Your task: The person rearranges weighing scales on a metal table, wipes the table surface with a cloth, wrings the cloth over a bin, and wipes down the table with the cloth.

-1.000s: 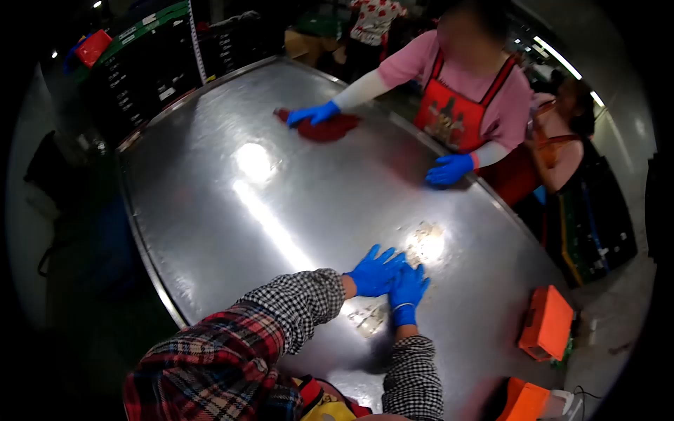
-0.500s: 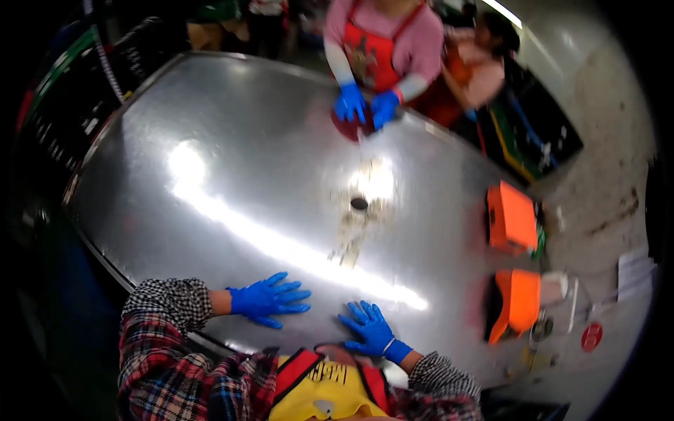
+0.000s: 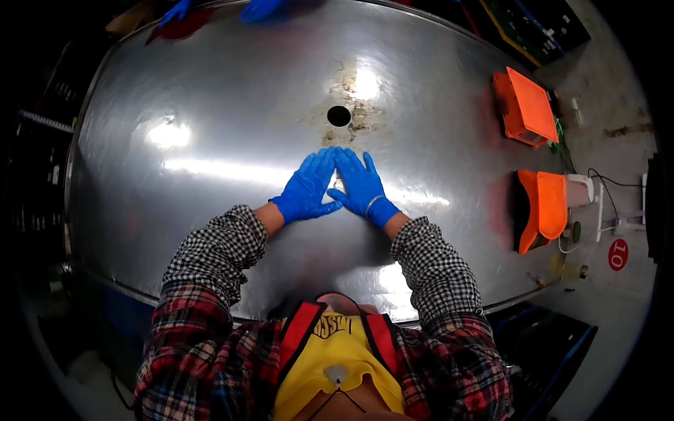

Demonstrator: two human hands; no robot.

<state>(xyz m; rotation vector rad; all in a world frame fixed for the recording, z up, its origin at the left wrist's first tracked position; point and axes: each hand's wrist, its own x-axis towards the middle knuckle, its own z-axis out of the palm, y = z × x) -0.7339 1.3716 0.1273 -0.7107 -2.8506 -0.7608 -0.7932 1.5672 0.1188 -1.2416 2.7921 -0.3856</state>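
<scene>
Both my hands wear blue gloves and lie on a shiny metal table (image 3: 232, 119). My left hand (image 3: 307, 188) rests with its palm down and fingers stretched forward. Beside it, my right hand (image 3: 360, 184) is flat too, its thumb out toward the left one. Fingertips and thumbs of the two hands meet or nearly meet, framing a small triangle of metal. Neither hand holds anything. Just beyond the fingertips is a round dark hole (image 3: 338, 116) in the tabletop, with brownish stains around it.
Two orange devices, one farther (image 3: 530, 109) and one nearer (image 3: 551, 205), stand at the table's right edge, with cables behind. At the far left edge, another person's blue-gloved hand (image 3: 261, 10) shows near a dark red thing (image 3: 184, 25). Dark crates (image 3: 540, 344) stand at lower right.
My hands have moved forward and inward from the near edge until they are together near the hole. My view has tilted down, and the other person is now mostly out of sight.
</scene>
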